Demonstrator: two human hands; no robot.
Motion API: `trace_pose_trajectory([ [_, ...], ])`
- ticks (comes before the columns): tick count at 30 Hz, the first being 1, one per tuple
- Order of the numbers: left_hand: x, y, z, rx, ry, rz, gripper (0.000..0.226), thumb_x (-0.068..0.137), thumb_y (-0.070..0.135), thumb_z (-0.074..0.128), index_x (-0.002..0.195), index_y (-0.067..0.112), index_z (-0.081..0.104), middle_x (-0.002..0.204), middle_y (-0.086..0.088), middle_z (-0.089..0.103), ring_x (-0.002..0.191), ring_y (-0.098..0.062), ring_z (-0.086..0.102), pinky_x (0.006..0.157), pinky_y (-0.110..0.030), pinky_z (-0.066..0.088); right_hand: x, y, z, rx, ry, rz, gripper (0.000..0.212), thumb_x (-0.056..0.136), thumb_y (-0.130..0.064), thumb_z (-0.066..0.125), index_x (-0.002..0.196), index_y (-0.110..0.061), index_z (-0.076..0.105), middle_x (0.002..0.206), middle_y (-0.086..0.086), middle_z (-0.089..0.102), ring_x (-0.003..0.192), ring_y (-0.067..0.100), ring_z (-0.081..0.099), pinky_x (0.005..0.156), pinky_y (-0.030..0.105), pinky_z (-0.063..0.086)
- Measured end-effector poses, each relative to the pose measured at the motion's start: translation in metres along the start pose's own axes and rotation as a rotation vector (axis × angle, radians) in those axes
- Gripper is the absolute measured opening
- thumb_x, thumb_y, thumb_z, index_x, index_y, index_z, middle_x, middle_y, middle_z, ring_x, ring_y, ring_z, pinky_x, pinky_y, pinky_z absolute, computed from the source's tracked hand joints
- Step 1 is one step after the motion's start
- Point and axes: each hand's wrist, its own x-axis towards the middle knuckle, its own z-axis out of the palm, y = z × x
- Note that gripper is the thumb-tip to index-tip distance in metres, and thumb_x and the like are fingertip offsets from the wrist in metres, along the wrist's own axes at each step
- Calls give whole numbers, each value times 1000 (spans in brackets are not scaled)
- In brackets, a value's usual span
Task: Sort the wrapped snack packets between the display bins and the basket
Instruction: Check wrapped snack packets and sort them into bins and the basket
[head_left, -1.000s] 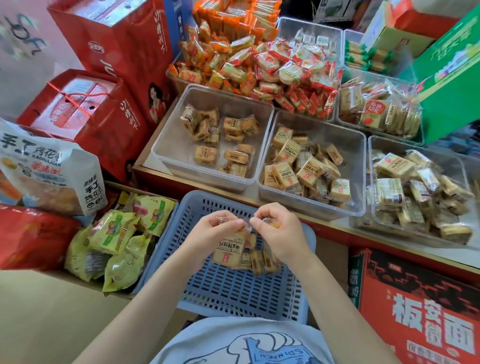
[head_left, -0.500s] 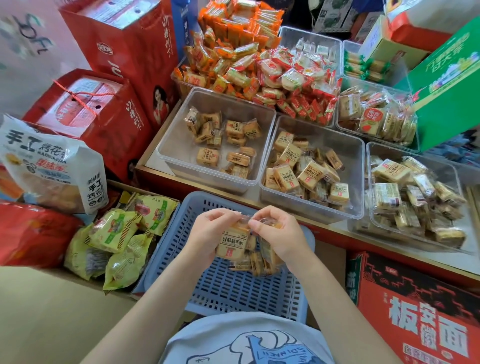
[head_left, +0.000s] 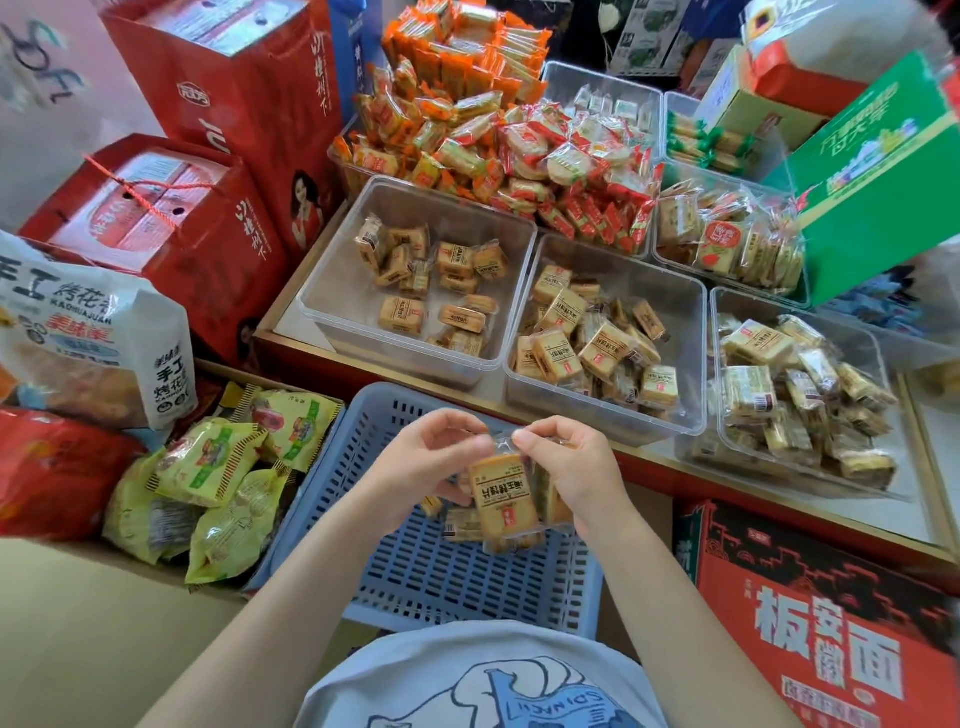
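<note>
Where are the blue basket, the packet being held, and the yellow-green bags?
Blue basket (head_left: 415, 582), head view: slatted floor.
Held packet (head_left: 503, 493), head view: printed front.
Yellow-green bags (head_left: 208, 462), head view: face of the top bag.

Person: bare forearms, hands uncovered. T-shirt (head_left: 483, 675), light grey-blue, short-sleeved; front print in white and blue with mirrored dark lettering.
</note>
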Motion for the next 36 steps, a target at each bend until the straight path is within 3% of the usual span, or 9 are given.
trace_pose_trajectory([
  [4, 1, 1, 1, 129, 2, -13, 24, 87, 6, 78, 109, 9, 70, 99, -7, 77, 83, -20, 76, 61, -24, 58, 0, 3, -1, 15, -7, 26, 7, 94, -17, 72, 95, -11, 75, 82, 3, 73, 80, 15, 69, 69, 26, 60],
  [8, 5, -7, -6, -110, 224, -23, 11, 93, 7, 71, 104, 5, 69, 97, -13, 75, 83, -20, 75, 59, -24, 58, 3, 1, -5, 37, -71, -31, 23, 96, -18, 70, 118, -12, 69, 97, 5, 68, 78, 2, 67, 68, 15, 53],
  [12, 9, -13, -15, -236, 349, 1, 23, 97, 11, 68, 117, 6, 60, 111, -18, 73, 90, -21, 76, 69, -29, 61, 5, 0, -3, -47, -150, -16, 20, 95, -21, 71, 114, -15, 72, 110, 13, 71, 89, 9, 67, 75, 17, 55],
  [19, 7, -8, -9, -321, 193, -42, 39, 98, 5, 63, 129, 26, 54, 111, -15, 71, 90, -26, 75, 72, -36, 63, 9, -9, -4, -16, -119, -48, 3, 95, -9, 69, 95, -11, 72, 99, 20, 70, 89, 17, 63, 82, 28, 55],
  [24, 9, -8, -16, 271, 96, 139, 49, 74, 39, 81, 121, 48, 67, 130, 18, 63, 126, 1, 55, 107, -26, 41, 8, -22, -18, -297, -286, -156, 5, 91, -16, 75, 88, -19, 76, 91, -3, 70, 87, 9, 64, 88, 28, 51],
  [28, 11, 5, -9, 612, -138, 199, 50, 80, 33, 86, 122, 51, 64, 137, 28, 54, 128, 20, 39, 103, -9, 28, 12, -28, -20, -448, -345, -221, 14, 92, -16, 74, 85, -27, 80, 102, -9, 67, 102, 7, 63, 97, 34, 50],
  [30, 12, 8, -4, 678, -197, 177, 40, 80, 34, 86, 115, 44, 68, 119, 23, 67, 113, 15, 54, 93, -7, 38, 13, -29, -19, -407, -317, -223, 14, 91, -13, 74, 86, -25, 81, 103, -6, 65, 103, 9, 63, 97, 35, 53],
  [32, 15, 7, -3, 640, -176, 168, 32, 81, 32, 86, 110, 32, 72, 104, 12, 75, 100, 0, 67, 90, -22, 52, 13, -26, -18, -353, -269, -226, 11, 90, -12, 75, 90, -21, 82, 105, -1, 65, 103, 11, 64, 93, 32, 55],
  [36, 15, 2, -5, 453, -25, 182, 29, 81, 25, 85, 106, 17, 72, 97, -1, 78, 92, -16, 74, 82, -33, 61, 16, -18, -19, -279, -199, -179, 12, 90, -24, 77, 101, -29, 79, 104, -2, 72, 99, 14, 68, 90, 34, 57],
])
